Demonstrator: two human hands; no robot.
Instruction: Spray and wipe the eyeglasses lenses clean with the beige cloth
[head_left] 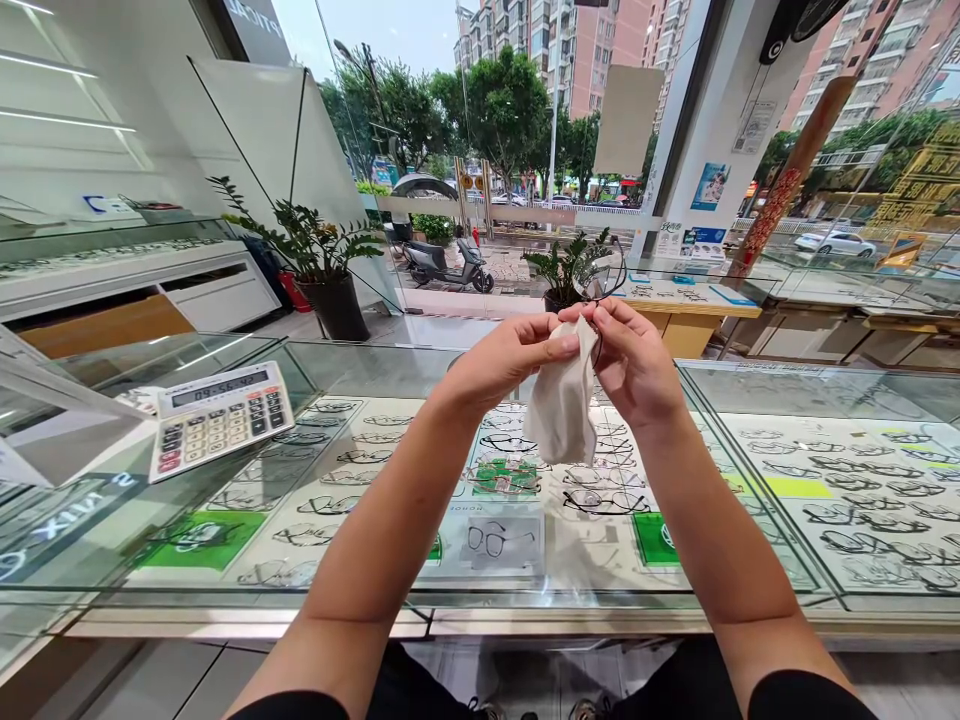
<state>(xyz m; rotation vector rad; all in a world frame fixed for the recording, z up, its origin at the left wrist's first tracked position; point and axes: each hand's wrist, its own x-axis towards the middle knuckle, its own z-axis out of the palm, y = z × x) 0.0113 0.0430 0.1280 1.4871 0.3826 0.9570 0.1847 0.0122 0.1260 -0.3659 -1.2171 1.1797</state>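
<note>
My left hand (504,362) is closed, pinching a pale beige cleaning cloth (562,405) that hangs down between my hands. My right hand (634,360) is closed on a pair of thin black-rimmed glasses (609,268), whose lens rises above my fingers. The cloth is pressed against the glasses where both hands meet. Both hands hover above a glass display counter (420,590).
A calculator (219,417) lies on the counter at the left. Under the glass lie several rows of eyeglass frames (862,500). Two potted plants (322,260) stand behind the counter, before a shop window facing a street with a parked scooter (442,262).
</note>
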